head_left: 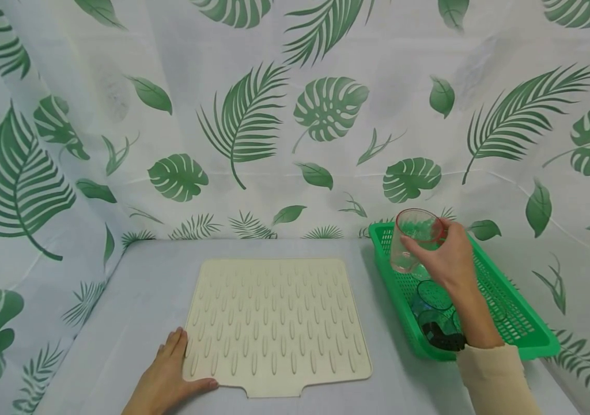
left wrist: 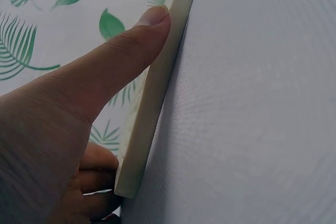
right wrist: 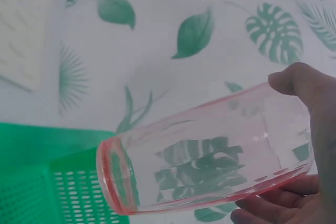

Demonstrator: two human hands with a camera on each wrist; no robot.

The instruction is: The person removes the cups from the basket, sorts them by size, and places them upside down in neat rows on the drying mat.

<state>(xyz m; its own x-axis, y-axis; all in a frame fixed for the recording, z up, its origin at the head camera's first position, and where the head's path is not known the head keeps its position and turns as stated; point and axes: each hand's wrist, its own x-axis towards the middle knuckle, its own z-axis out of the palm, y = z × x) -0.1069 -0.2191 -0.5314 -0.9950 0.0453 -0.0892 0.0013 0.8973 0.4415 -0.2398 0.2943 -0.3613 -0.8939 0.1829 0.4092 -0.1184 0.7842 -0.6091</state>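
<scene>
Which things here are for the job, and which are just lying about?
Probably for the job:
- pink glass, gripped by the right hand
- cream mat, its edge touched by the left hand
- green basket
- other glasses in it, probably

Probably just there:
- leaf-patterned cloth behind
- pale tabletop underneath

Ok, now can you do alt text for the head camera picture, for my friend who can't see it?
A person's right hand holds a clear, pink-rimmed cup over a green basket with more cups inside. Their left hand rests at the near left corner of a ridged cream mat on a pale surface, with a leaf-patterned white cloth behind.
</scene>
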